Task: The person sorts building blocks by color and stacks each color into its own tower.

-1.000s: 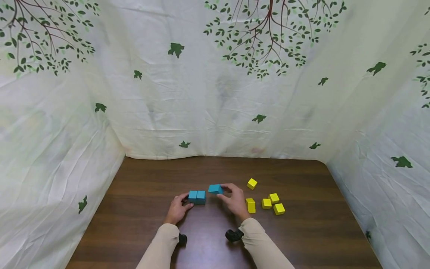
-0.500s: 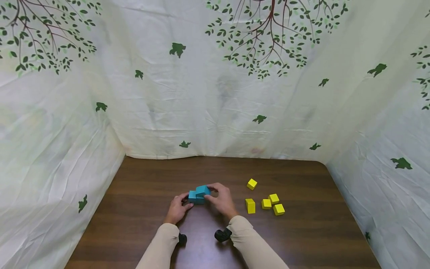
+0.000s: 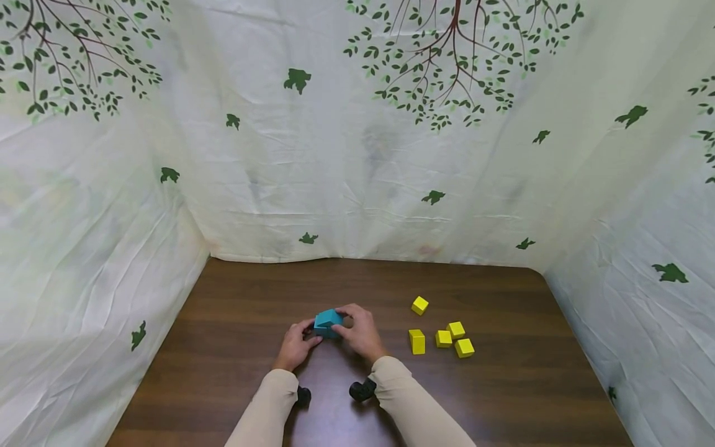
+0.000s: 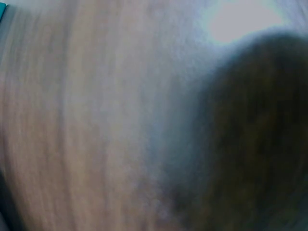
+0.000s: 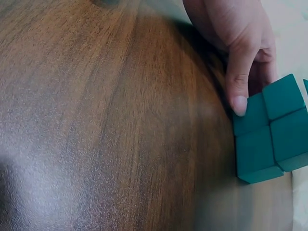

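Near the middle of the table, two blue blocks (image 3: 324, 333) lie side by side, and my left hand (image 3: 294, 346) holds their left end between thumb and fingers. My right hand (image 3: 362, 335) pinches a pair of blue blocks (image 3: 328, 318) by the right end, tilted, over the lower ones. In the right wrist view the left thumb (image 5: 237, 91) presses the near face of a lower block (image 5: 252, 115); the upper blocks (image 5: 288, 120) sit slightly skewed above. The left wrist view is blurred, with only a blue corner (image 4: 2, 9) at its edge.
Several yellow blocks (image 3: 444, 339) lie to the right of my right hand. One yellow block (image 3: 419, 305) is set farther back. White cloth (image 3: 357, 236) printed with leaves and branches stands around the brown table (image 3: 503, 385).
My right hand has carried the blue pair leftward, from beside the lower blue blocks to on top of them. The left hand keeps its hold. The yellow blocks stay put.
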`<state>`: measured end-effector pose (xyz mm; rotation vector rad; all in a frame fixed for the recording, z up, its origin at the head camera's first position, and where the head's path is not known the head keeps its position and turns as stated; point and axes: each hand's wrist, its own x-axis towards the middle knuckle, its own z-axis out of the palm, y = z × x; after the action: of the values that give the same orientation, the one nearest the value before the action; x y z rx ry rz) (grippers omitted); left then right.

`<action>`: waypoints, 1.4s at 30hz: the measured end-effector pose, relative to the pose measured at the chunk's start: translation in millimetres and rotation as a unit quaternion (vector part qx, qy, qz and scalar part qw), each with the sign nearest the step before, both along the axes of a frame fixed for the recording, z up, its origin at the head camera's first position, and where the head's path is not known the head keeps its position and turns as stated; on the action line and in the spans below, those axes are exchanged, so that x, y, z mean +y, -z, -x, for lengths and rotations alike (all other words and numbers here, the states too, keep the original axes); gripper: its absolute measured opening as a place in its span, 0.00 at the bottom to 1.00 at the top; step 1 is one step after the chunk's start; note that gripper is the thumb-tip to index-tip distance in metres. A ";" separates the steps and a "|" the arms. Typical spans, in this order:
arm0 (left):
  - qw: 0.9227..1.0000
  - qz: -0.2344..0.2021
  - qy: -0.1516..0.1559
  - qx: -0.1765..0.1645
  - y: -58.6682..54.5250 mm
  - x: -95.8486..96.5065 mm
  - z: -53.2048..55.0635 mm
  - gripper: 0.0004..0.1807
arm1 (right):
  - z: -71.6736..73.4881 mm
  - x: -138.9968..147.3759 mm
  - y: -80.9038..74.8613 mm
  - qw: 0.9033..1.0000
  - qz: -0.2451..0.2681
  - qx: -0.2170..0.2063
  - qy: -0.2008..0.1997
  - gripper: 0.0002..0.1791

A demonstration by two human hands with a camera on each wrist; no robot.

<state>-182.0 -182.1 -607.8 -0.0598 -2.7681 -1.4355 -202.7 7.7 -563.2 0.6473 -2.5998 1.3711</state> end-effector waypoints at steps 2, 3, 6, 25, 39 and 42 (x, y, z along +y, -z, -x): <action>1.000 -0.001 0.000 0.001 -0.2 -0.1 0.0 0.22 | -0.7 -1.1 -0.8 1.000 0.000 -0.003 -0.001 0.19; 1.000 0.000 0.000 0.001 -0.4 -0.2 -0.1 0.22 | -0.9 -1.5 -1.0 1.000 0.001 -0.005 -0.001 0.19; 1.000 0.001 0.000 -0.002 -0.9 -0.4 -0.3 0.22 | -1.4 -2.9 -1.8 1.000 0.000 -0.004 -0.005 0.18; 1.000 -0.007 -0.001 -0.021 -1.1 0.3 -1.1 0.22 | -3.4 -2.8 -4.0 1.000 0.008 -0.026 -0.007 0.19; 1.000 -0.006 -0.010 -0.013 -0.8 0.1 -1.3 0.22 | -4.2 -0.4 -0.7 0.998 0.004 -0.054 -0.010 0.23; 1.000 -0.007 -0.010 -0.013 -1.3 -1.4 -1.6 0.23 | -3.4 2.2 0.1 0.998 -0.004 -0.060 -0.010 0.24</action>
<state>-180.4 -183.5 -606.5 -0.0128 -2.7701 -1.4618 -199.3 9.9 -563.2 0.6130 -2.6981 1.4502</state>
